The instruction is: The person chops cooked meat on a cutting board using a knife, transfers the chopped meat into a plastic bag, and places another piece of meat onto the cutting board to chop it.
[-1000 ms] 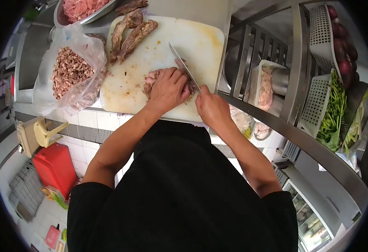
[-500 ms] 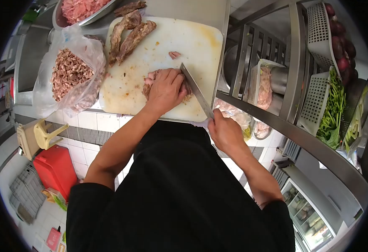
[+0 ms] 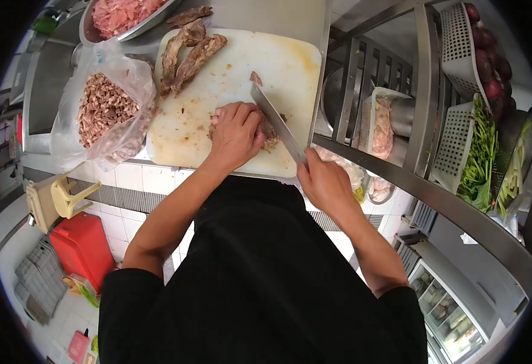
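Note:
My right hand (image 3: 326,187) grips the handle of a kitchen knife (image 3: 276,121), its long blade slanting up and left over the white cutting board (image 3: 278,57). With fingers bent, my left hand (image 3: 237,136) presses a piece of cooked meat (image 3: 268,131) against the board. Most of that meat is hidden beneath the hand, and the blade lies just right of my fingers. Close to the knife's tip is a small meat scrap (image 3: 255,77). Long dark strips of meat (image 3: 198,59) rest at the board's upper left.
Left of the board stands a clear plastic bag (image 3: 66,130) of diced meat (image 3: 105,109). A metal bowl (image 3: 151,25) of pink raw meat (image 3: 120,15) is beyond it. The metal rack (image 3: 427,91) at right holds baskets of green vegetables (image 3: 483,164) and onions (image 3: 490,67).
The knife has shifted left and slightly away from me, its tip now beside the small scrap. More meat shows to the right of the blade. My left hand stays nearly in place.

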